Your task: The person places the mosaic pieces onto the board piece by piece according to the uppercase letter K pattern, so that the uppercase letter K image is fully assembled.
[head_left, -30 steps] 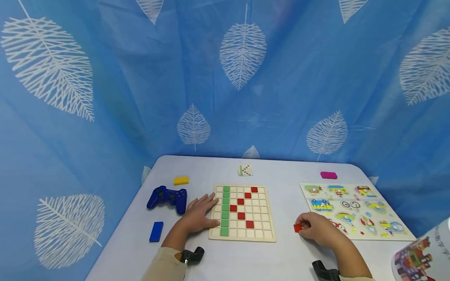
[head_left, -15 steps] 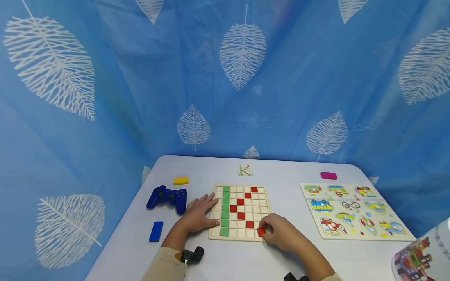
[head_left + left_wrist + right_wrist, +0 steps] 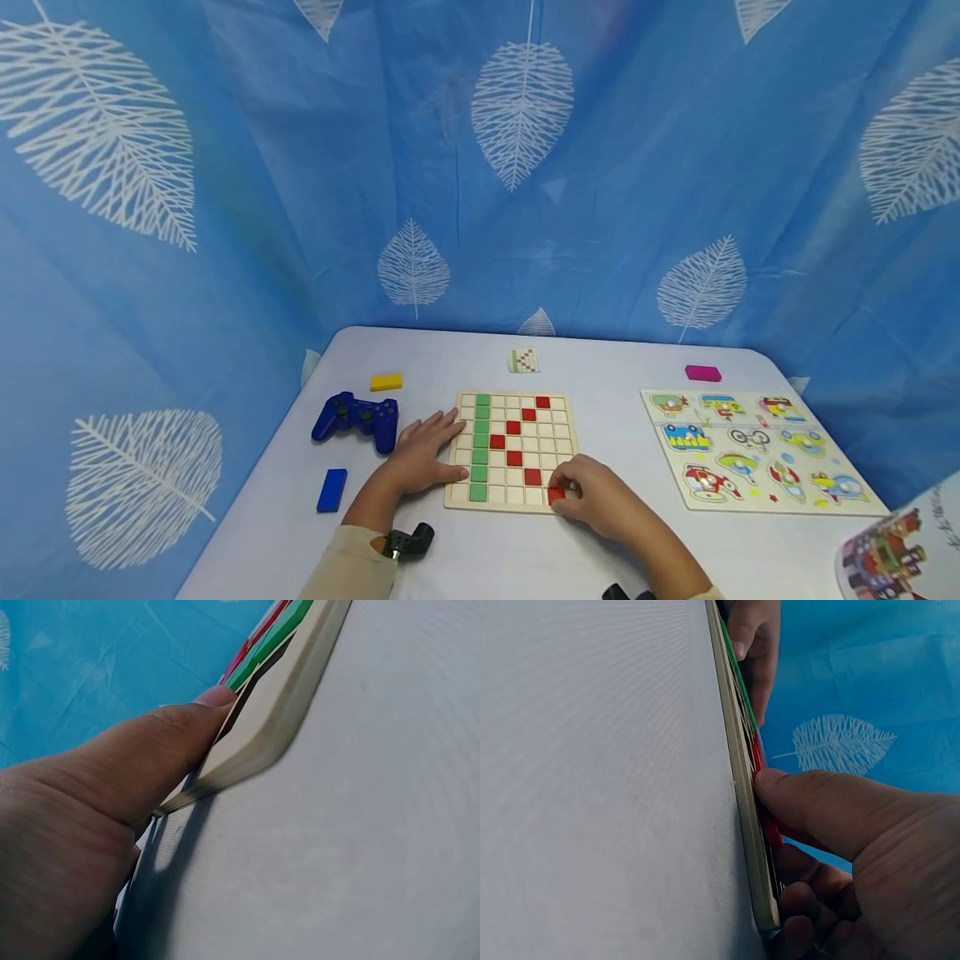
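The right hand (image 3: 600,500) was down at the near right corner of the wooden grid board (image 3: 513,451), its fingers (image 3: 795,799) curled and pinching a red tile (image 3: 556,495) that sat at a cell in the bottom row. From the right wrist view the thumb pressed on the board's top face with the tile's red edge just under it; whether the tile lay fully flush in its cell could not be told. The left hand (image 3: 423,457) lay flat at the board's left edge, fingers spread and relaxed, thumb (image 3: 187,727) pressed against the wooden side beside the green column (image 3: 481,446). That was a sound brace. The red diagonal (image 3: 522,442) ran down from the top right, and this tile looked placed one cell right of and below the last red one.

To do this step well, I judged, the tile wanted to go in level, not corner first, and the pinch should loosen only once it sat square in the cell. The bracing hand needed to hold the board against the desk (image 3: 420,358) so it would not slide. A tilted tile could jam or lift its neighbour. The pattern card (image 3: 523,361) lay beyond the board, handy for checking the cell.
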Motion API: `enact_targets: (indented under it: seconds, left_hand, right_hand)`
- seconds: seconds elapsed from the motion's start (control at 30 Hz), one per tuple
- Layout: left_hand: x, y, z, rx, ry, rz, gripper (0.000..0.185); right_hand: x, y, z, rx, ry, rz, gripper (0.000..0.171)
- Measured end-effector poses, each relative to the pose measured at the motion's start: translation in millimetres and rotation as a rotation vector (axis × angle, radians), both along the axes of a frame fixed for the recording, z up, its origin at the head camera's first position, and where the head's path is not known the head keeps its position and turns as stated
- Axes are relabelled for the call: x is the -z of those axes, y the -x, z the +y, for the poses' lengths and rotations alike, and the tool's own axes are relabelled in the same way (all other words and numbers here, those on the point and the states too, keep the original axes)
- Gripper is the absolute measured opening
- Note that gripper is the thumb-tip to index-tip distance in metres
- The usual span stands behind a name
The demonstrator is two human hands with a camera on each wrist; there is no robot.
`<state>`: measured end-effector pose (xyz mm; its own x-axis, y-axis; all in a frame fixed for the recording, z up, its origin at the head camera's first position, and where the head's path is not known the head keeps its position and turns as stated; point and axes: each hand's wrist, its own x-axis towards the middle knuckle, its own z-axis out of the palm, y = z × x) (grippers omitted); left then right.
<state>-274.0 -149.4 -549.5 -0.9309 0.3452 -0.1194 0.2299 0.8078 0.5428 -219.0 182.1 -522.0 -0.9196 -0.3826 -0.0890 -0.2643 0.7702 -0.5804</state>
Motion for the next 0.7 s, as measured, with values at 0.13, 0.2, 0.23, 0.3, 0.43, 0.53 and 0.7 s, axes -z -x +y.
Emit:
enact_targets:
  seconds: [0.13,0.2,0.23,0.3,0.43,0.53,0.7]
  left_hand:
    - [-0.7,-1.6,0,-0.003,0.002,0.001,0.091]
    - [0.2,-2.3,1,-0.002,-0.004,-0.001,0.091]
    - [0.5,-2.6,1,-0.001,-0.005,-0.001,0.091]
    - [0.7,-3.1,1,-0.001,-0.007,-0.002,0.091]
    - [-0.1,-4.6,-1,-0.009,-0.004,-0.001,0.091]
    - [-0.1,-5.7,-3,-0.011,-0.006,-0.001,0.091]
    - [0.8,-5.9,-6,-0.008,-0.016,0.0,0.09]
  right_hand:
    - [-0.9,-2.0,-1,0.025,-0.001,-0.019,0.021]
    - [-1.3,-3.5,-1,0.026,-0.005,-0.015,0.02]
    - [-1.3,-4.2,-1,0.02,-0.007,-0.003,0.02]
    - [-0.3,-4.7,1,-0.003,-0.011,0.032,0.018]
    - [4.8,-3.5,2,-0.051,-0.003,0.096,0.016]
    - [8.9,-2.2,1,-0.059,0.013,0.094,0.016]
    - [11.2,-2.7,-3,-0.05,0.047,0.067,0.017]
